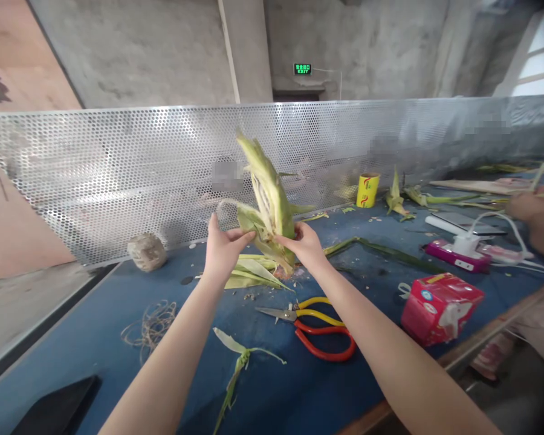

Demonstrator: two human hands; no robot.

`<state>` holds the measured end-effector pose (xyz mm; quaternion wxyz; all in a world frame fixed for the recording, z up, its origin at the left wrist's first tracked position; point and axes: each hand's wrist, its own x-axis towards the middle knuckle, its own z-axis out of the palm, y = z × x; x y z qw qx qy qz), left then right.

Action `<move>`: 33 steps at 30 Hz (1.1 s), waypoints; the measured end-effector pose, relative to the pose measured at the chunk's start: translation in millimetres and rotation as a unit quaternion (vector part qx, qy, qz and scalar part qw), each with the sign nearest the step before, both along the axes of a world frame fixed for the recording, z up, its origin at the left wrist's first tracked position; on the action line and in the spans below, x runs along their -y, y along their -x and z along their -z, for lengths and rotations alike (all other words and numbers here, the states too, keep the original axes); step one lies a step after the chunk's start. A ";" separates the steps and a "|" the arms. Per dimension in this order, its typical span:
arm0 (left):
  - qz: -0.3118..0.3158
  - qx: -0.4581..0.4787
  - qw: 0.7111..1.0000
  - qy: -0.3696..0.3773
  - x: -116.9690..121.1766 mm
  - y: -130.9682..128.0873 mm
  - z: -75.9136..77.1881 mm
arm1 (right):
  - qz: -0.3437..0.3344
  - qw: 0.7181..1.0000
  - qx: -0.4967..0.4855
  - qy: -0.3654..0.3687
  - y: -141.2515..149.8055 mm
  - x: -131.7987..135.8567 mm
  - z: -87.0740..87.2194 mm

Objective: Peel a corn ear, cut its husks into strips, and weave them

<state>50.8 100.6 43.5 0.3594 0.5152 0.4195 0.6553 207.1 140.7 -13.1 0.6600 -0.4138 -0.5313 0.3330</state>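
Note:
Above the blue tabletop I hold a green ear of corn in its husk (272, 193), tip up and leaning left, its leaves partly parted. My left hand (224, 244) pinches a husk leaf on the left side between thumb and fingers. Near the base, my right hand (304, 244) grips the ear, thumb in front and fingers mostly hidden behind it. Loose husk leaves (254, 272) lie just beneath. Closer to me rest scissors (315, 323) with yellow and red handles, blades pointing left. A torn husk piece (240, 362) lies between my forearms.
A perforated metal screen (163, 163) borders the table's back. On the left are a pale lump (147, 252), tangled twine (152, 326) and a dark flat object (57, 408). To the right are a pink package (442, 308), a purple power strip (457, 257), a yellow roll (367, 190) and another person's hand (532, 205).

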 end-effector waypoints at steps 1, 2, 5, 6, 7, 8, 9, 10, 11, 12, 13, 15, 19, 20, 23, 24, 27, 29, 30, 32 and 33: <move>0.007 -0.006 1.000 -0.013 -0.1 -1.7 0.4 | 0.007 0.999 0.032 -0.010 1.6 4.3 -2.7; 0.012 -0.010 0.999 -0.028 0.0 -3.0 0.5 | 0.010 0.998 0.058 -0.020 2.9 8.3 -5.2; 0.007 -0.007 0.998 -0.067 1.6 -4.5 -1.6 | -0.012 0.996 0.081 -0.033 5.7 17.2 -9.9; 0.002 -0.006 0.997 -0.077 2.8 -4.5 -3.1 | -0.026 0.996 0.078 -0.031 6.8 19.2 -10.5; -0.003 -0.007 0.996 -0.087 4.5 -4.4 -4.8 | -0.044 0.996 0.072 -0.027 8.0 20.9 -10.8; -0.009 -0.009 0.995 -0.095 6.5 -4.3 -6.6 | -0.066 0.996 0.060 -0.022 9.5 22.3 -10.8; -0.015 -0.014 0.995 -0.103 8.7 -4.3 -8.5 | -0.092 0.995 0.044 -0.016 11.3 23.6 -10.7; -0.020 -0.021 0.994 -0.109 11.0 -4.5 -10.3 | -0.119 0.993 0.026 -0.010 13.2 24.8 -10.6; -0.024 -0.028 0.993 -0.114 13.1 -4.9 -11.7 | -0.143 0.990 0.007 -0.005 15.1 26.1 -10.6; -0.024 -0.037 0.992 -0.118 14.9 -5.5 -12.8 | -0.162 0.987 -0.010 0.000 16.7 27.3 -10.7; -0.019 -0.044 0.992 -0.120 16.1 -6.2 -13.5 | -0.171 0.985 -0.024 0.005 18.0 28.3 -10.9; 0.000 -0.055 0.991 -0.123 17.2 -7.6 -13.8 | -0.164 0.985 -0.043 0.016 18.9 29.6 -11.4; 0.016 -0.110 0.987 -0.119 15.9 -7.1 -12.3 | -0.134 0.990 -0.032 0.022 14.7 27.8 -11.0; 0.009 -0.129 0.984 -0.120 15.6 -6.2 -12.0 | -0.124 0.992 -0.025 0.016 13.5 26.7 -10.4; -0.019 -0.177 0.975 -0.129 15.4 -3.3 -11.3 | -0.090 0.996 -0.015 0.001 11.8 23.0 -7.6; -0.025 -0.187 0.974 -0.129 15.5 -2.7 -11.2 | -0.085 0.996 -0.016 0.000 11.8 21.8 -6.6; -0.038 -0.202 0.971 -0.119 15.5 -2.1 -11.3 | -0.072 0.997 -0.025 0.011 11.9 18.4 -4.2; -0.061 -0.206 0.971 -0.107 15.6 -2.8 -12.0 | -0.059 0.997 -0.035 0.029 10.8 15.8 -3.5; -0.075 -0.205 0.971 -0.099 15.7 -3.3 -12.5 | -0.053 0.997 -0.043 0.039 9.8 14.4 -3.3; -0.101 -0.199 0.971 -0.081 15.9 -4.6 -13.5 | -0.044 0.995 -0.069 0.057 6.8 11.2 -3.1; -0.110 -0.195 0.972 -0.073 16.0 -5.0 -13.9 | -0.037 0.994 -0.085 0.064 5.1 9.6 -3.2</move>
